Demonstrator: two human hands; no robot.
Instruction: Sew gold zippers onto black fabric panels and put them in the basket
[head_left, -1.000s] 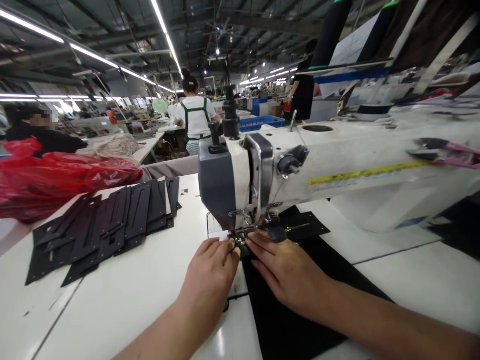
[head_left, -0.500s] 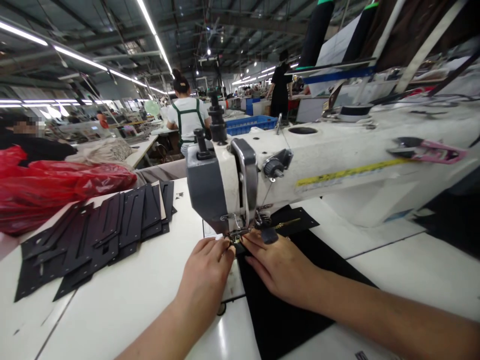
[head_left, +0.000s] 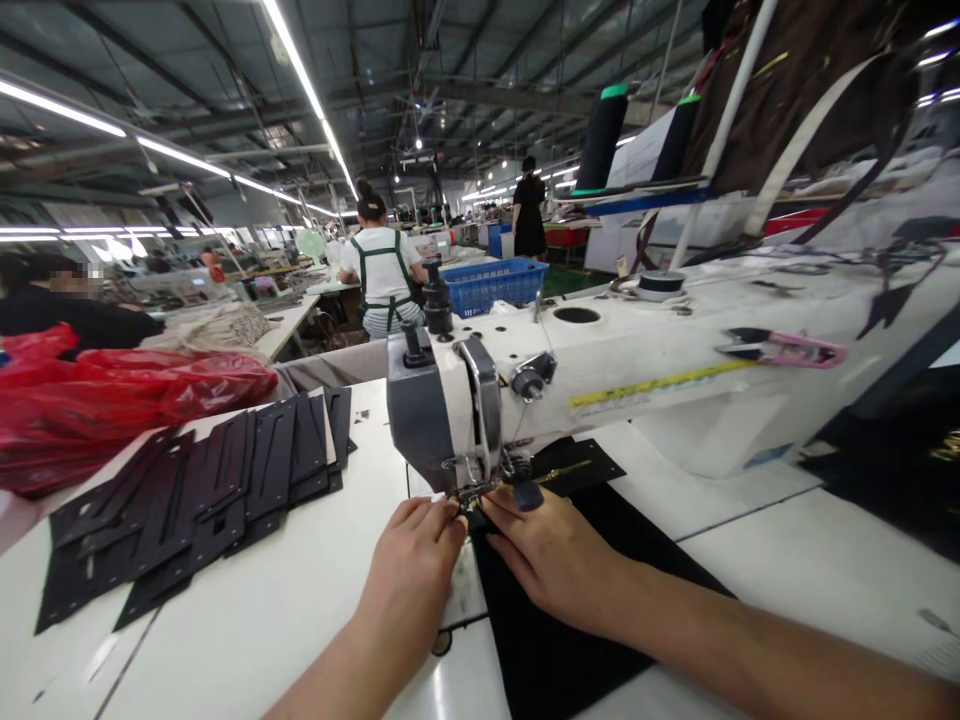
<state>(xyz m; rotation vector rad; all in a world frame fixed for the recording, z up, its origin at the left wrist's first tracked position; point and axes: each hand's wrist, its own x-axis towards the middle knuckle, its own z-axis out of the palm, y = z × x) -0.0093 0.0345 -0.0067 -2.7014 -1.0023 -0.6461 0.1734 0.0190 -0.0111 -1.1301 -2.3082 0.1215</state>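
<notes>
A white sewing machine [head_left: 637,350] stands over the work, its presser foot [head_left: 471,498] low between my hands. Under it lies a black fabric panel [head_left: 555,640], reaching toward me; a black piece with a gold zipper [head_left: 562,470] shows behind the foot. My left hand [head_left: 416,550] is at the left of the foot, fingers bunched and pinching the work's edge; a small white bit shows at the fingertips. From the right, my right hand [head_left: 551,555] holds the panel down, fingertips close to the foot. The needle and exact stitch point are hidden.
Overlapping black cut pieces [head_left: 202,490] with slots lie at left, beside a red plastic bag [head_left: 112,400]. Pink-handled thread snips [head_left: 787,347] rest on the machine arm. Behind are a blue crate [head_left: 495,285], thread cones [head_left: 602,140] and people at other tables.
The view has tilted and shifted, so the machine sits lower in the picture. My hands keep their places by the foot. In the background, a person in black has moved left.
</notes>
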